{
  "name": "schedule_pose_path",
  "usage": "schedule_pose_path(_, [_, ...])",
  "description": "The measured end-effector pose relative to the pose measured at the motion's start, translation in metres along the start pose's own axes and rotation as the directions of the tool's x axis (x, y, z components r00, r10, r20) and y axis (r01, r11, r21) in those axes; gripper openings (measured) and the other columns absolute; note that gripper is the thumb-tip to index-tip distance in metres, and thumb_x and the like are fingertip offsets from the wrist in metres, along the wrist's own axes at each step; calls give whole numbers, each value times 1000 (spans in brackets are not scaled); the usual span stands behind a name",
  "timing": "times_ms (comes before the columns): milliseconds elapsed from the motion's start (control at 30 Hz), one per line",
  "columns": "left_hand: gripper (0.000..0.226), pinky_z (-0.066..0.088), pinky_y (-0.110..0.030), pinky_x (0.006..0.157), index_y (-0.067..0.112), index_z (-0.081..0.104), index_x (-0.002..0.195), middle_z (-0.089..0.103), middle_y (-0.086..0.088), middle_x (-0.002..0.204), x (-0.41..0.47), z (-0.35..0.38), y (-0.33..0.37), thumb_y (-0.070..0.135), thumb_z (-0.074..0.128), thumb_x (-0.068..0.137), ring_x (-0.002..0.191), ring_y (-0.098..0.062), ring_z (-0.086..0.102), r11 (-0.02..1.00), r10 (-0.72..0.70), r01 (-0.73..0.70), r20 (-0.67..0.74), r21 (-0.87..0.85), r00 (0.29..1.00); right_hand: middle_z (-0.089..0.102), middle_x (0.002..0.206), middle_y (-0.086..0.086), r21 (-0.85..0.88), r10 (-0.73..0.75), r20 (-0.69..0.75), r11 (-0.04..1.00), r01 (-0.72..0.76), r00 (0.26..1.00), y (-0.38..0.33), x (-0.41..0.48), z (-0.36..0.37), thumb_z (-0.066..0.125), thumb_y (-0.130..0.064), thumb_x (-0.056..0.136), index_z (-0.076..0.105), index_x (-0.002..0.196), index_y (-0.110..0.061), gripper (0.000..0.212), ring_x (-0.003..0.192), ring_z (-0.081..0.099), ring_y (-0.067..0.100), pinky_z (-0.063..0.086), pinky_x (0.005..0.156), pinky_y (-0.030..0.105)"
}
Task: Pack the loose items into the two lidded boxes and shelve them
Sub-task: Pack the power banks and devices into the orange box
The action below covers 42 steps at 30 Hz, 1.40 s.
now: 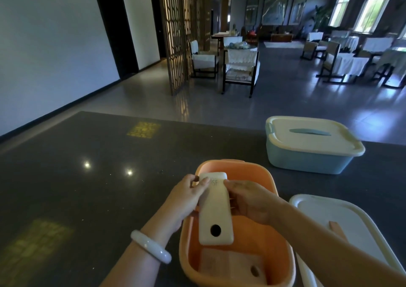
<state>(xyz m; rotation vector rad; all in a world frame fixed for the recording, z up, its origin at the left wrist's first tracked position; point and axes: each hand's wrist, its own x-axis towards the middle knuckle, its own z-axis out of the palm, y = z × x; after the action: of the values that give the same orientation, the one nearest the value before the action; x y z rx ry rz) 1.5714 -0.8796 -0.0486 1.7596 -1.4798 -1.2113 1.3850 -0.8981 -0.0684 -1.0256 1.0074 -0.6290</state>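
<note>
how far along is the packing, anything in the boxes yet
Done: the blue box sits lidded on the table, and a wooden piece already lies in the open orange box. In hand: the left hand and right hand hold a white block over that box. Left: set it in, fit the loose lid lying beside it, shelve both boxes.

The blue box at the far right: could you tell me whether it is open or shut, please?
Shut: its cream lid sits squarely over the blue box, covering the rim.

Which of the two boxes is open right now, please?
The orange box; its lid lies beside it, while the blue box is closed.
</note>
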Motion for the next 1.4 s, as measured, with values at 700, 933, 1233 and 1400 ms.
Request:
schedule_pose_path(700, [25, 61, -41, 72, 34, 50, 115, 59, 5, 108, -1, 25, -24, 34, 62, 93, 98, -15, 61, 951, 29, -98, -231, -295, 973, 40, 138, -8, -965, -171, -3, 259, 42, 985, -9, 0, 19, 76, -53, 74, 28, 144, -28, 88, 122, 39, 11, 40, 98, 28])
schedule_pose_path(933, [31, 47, -16, 75, 29, 52, 122, 52, 12, 109, -8, 19, -38, 46, 43, 98, 94, -1, 55, 917, 362, -280, -297, 285, 884, 41, 130, -10, -958, -178, 49, 270, 97, 983, 0, -1, 14, 78, -47, 73, 29, 140, -30, 85, 110, 43, 10, 53, 67, 18])
schedule_pose_path(1233, [53, 42, -13, 79, 30, 18, 153, 31, 6, 138, -6, 22, -66, 38, 35, 104, 101, 2, 49, 918, 315, -286, -69, 274, 947, 43, 136, -8, -987, 158, 109, 133, 89, 981, 28, -2, 2, 77, -46, 73, 31, 139, -35, 81, 113, 41, 11, 38, 93, 32])
schedule_pose_path(1400, [53, 34, -13, 89, 32, 14, 154, 35, 5, 146, -8, 23, -67, 36, 33, 105, 112, 5, 40, 933, 306, -281, -82, 226, 948, 43, 135, -8, -985, 198, 144, 118, 122, 970, 32, -3, 3, 76, -45, 76, 31, 140, -35, 78, 115, 40, 10, 35, 96, 33])
